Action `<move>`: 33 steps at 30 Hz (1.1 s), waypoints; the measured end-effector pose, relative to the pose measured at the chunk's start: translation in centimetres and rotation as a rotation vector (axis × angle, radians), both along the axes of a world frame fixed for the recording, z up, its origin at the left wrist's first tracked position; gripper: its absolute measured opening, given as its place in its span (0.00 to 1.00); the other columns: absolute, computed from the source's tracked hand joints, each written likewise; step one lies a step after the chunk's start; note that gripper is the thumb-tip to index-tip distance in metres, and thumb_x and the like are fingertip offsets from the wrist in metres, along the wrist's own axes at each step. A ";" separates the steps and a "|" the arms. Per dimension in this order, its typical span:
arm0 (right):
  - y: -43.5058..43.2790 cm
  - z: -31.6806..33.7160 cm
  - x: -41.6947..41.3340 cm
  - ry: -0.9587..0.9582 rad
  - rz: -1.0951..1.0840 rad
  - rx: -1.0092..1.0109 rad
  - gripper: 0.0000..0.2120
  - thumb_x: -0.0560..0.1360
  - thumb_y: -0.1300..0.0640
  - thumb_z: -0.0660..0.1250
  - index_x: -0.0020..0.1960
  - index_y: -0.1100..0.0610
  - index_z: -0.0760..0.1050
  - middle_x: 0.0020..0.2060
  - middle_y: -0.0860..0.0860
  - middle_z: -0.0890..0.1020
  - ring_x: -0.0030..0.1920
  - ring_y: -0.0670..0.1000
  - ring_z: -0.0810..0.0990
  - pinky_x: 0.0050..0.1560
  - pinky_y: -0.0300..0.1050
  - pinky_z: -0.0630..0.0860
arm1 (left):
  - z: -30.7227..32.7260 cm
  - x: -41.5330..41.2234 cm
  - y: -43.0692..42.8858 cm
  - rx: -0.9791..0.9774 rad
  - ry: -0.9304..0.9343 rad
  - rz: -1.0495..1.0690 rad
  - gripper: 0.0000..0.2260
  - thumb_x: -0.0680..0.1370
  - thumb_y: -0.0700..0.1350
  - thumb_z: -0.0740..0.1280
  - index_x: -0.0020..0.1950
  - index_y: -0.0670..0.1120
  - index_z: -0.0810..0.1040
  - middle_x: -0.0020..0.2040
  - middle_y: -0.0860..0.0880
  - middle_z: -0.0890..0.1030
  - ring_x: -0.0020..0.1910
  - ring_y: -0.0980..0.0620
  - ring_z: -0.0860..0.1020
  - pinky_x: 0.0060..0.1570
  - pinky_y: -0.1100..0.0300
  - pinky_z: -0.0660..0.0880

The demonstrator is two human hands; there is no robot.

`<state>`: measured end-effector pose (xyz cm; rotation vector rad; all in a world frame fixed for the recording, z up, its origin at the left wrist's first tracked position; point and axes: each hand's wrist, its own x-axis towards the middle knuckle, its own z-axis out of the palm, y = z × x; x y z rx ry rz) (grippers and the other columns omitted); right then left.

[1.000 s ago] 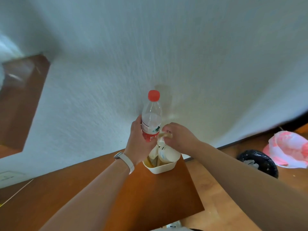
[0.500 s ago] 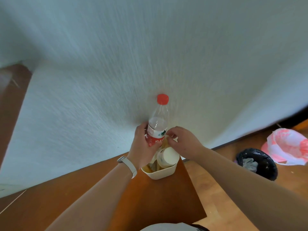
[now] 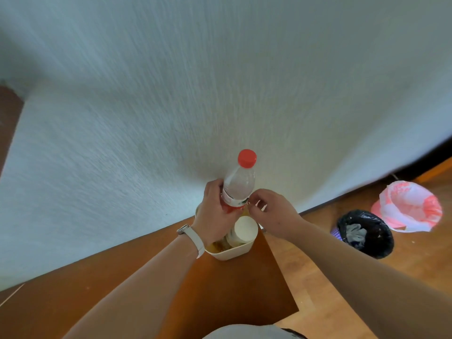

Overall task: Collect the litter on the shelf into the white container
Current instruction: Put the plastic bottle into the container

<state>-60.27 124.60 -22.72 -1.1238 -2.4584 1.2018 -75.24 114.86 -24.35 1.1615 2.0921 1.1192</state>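
A small white container (image 3: 232,253) stands at the far right corner of the brown shelf (image 3: 232,289), against the wall. In it are a white paper cup (image 3: 244,230) lying on its side and some yellowish litter (image 3: 217,246). My left hand (image 3: 215,216) grips a clear plastic bottle (image 3: 238,189) with a red cap and red label, upright over the container. My right hand (image 3: 271,214) hovers just right of the bottle, its fingers loosely curled by the label; whether they pinch something is unclear.
The white textured wall (image 3: 220,94) rises right behind the shelf. On the wooden floor at the right stand a bin with a black liner (image 3: 367,233) and a pink-and-white plastic bag (image 3: 408,206). The shelf's right edge drops off beside the container.
The bottle has shifted slightly right over the container. My right hand has lifted from the cup area up to the bottle's label. The view has panned a little.
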 end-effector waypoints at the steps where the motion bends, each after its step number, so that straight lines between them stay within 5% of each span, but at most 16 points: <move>1: -0.1 0.0 0.3 -0.004 0.015 0.001 0.09 0.75 0.45 0.64 0.51 0.49 0.76 0.44 0.42 0.78 0.44 0.44 0.76 0.47 0.46 0.79 | -0.1 0.1 -0.2 -0.025 0.018 -0.010 0.32 0.66 0.58 0.77 0.64 0.61 0.63 0.59 0.58 0.72 0.56 0.53 0.77 0.52 0.49 0.80; 7: -0.7 0.5 1.1 0.070 0.049 0.004 0.19 0.71 0.39 0.70 0.57 0.38 0.66 0.48 0.37 0.76 0.46 0.40 0.77 0.45 0.37 0.77 | 0.2 0.1 -0.9 -0.086 0.063 -0.067 0.32 0.67 0.57 0.78 0.65 0.57 0.66 0.60 0.57 0.74 0.57 0.54 0.75 0.56 0.57 0.77; 16: -1.3 -0.3 -0.3 0.097 0.062 0.019 0.24 0.69 0.40 0.72 0.61 0.45 0.70 0.52 0.40 0.76 0.48 0.40 0.76 0.45 0.35 0.74 | -0.3 0.0 -1.6 -0.160 0.074 -0.074 0.26 0.68 0.55 0.76 0.61 0.60 0.67 0.55 0.57 0.76 0.51 0.55 0.78 0.51 0.52 0.80; 21: -1.1 -0.4 -0.3 0.064 0.061 0.047 0.22 0.69 0.42 0.72 0.60 0.45 0.72 0.51 0.43 0.76 0.47 0.43 0.76 0.47 0.38 0.75 | 0.9 -0.2 -2.0 -0.091 0.050 -0.116 0.33 0.69 0.54 0.77 0.69 0.59 0.65 0.61 0.58 0.75 0.58 0.56 0.76 0.55 0.57 0.78; 26: -0.9 -0.9 -0.1 -0.054 0.119 0.060 0.20 0.72 0.44 0.70 0.61 0.48 0.72 0.53 0.47 0.77 0.48 0.45 0.76 0.51 0.44 0.77 | 0.9 -0.1 -2.2 -0.208 0.135 -0.142 0.28 0.71 0.57 0.75 0.67 0.61 0.65 0.59 0.58 0.78 0.55 0.53 0.79 0.56 0.55 0.79; 33: -1.5 0.3 1.4 -0.111 0.110 0.117 0.24 0.76 0.44 0.66 0.70 0.47 0.67 0.62 0.47 0.74 0.54 0.46 0.76 0.52 0.41 0.74 | 2.7 0.0 -3.3 -0.215 0.222 -0.137 0.29 0.73 0.51 0.73 0.71 0.58 0.64 0.66 0.56 0.74 0.63 0.54 0.73 0.61 0.53 0.76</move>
